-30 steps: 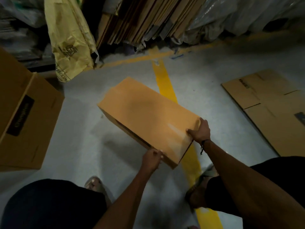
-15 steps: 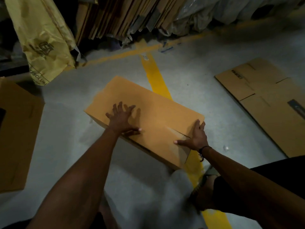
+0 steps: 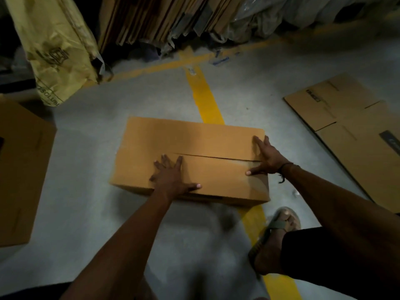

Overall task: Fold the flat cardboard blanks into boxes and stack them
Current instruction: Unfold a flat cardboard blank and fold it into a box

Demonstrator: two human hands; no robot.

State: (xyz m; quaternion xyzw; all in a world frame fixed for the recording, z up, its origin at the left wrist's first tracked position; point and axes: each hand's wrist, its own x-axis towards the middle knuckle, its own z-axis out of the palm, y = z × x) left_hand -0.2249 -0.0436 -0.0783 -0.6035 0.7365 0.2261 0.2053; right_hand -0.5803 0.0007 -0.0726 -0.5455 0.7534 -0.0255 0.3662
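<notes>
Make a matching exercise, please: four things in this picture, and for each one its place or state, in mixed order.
Things:
1. box
2. flat blank
3. yellow bag
4. left hand

Places or states:
A. leans up, far left
B. pressed flat on the near flap
C. lies on the floor, right
D. closed, over the yellow line

Pairs: 1-D, 2-C, 3-A, 4-B

two folded boxes [image 3: 190, 161] [image 3: 21, 169], two flat blanks [image 3: 355, 131].

Both arms reach fwd & down. Left hand [image 3: 171, 177] flat, palm down, fingers spread, thumb out to the right. Right hand [image 3: 267, 156] flat too, fingers straight, thumb splayed left; dark band round its wrist.
</notes>
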